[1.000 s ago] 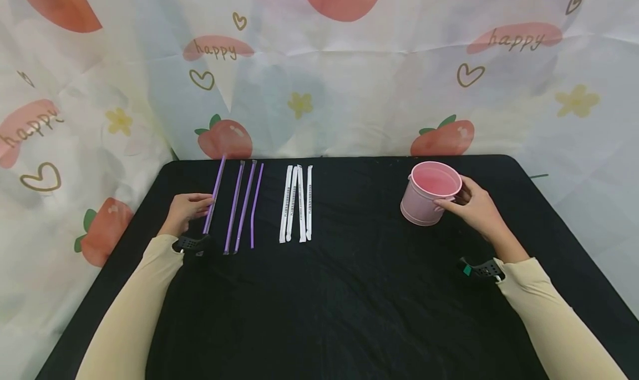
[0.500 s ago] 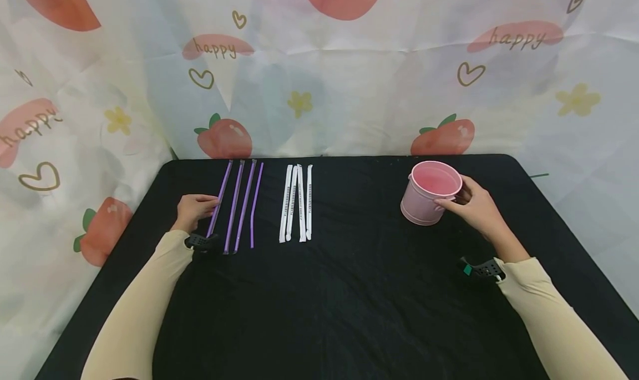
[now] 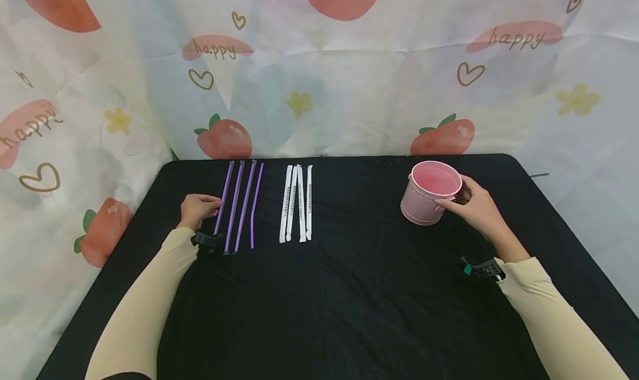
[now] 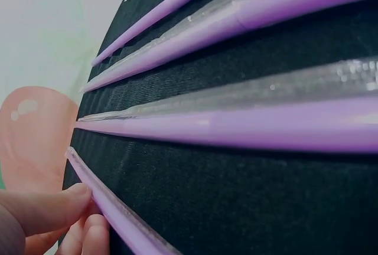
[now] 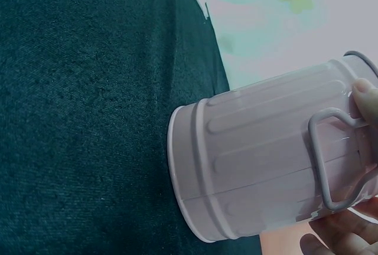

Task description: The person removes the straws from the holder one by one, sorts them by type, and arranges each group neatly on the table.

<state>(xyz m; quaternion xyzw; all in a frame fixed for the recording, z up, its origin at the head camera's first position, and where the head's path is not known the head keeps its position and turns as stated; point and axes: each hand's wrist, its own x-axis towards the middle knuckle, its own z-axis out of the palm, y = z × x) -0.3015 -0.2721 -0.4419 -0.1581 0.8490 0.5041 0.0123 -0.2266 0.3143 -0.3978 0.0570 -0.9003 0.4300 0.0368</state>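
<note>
At the left of the table, my left hand (image 3: 198, 209) pinches the leftmost purple straw (image 3: 226, 186) between thumb and fingers. In the left wrist view the thumb presses on the side of this straw (image 4: 118, 215), which has a clear wrapper. Just right of it lie more purple straws (image 3: 234, 208), roughly side by side; the rightmost one (image 3: 255, 205) looks thinner. On the right, my right hand (image 3: 476, 209) grips a pink bucket (image 3: 421, 202) near its rim, thumb in front and fingers behind. The right wrist view shows the bucket's side handle (image 5: 322, 154).
Several white paper-wrapped straws (image 3: 286, 205) with printing lie near the middle back of the table. The table has a black cloth (image 3: 339, 302). A patterned curtain (image 3: 344, 102) stands behind the back edge and along the left side.
My left hand has moved right with the leftmost purple straw, bringing it close beside the other purple straws and more in line with them. The right hand and the bucket have stayed in place.
</note>
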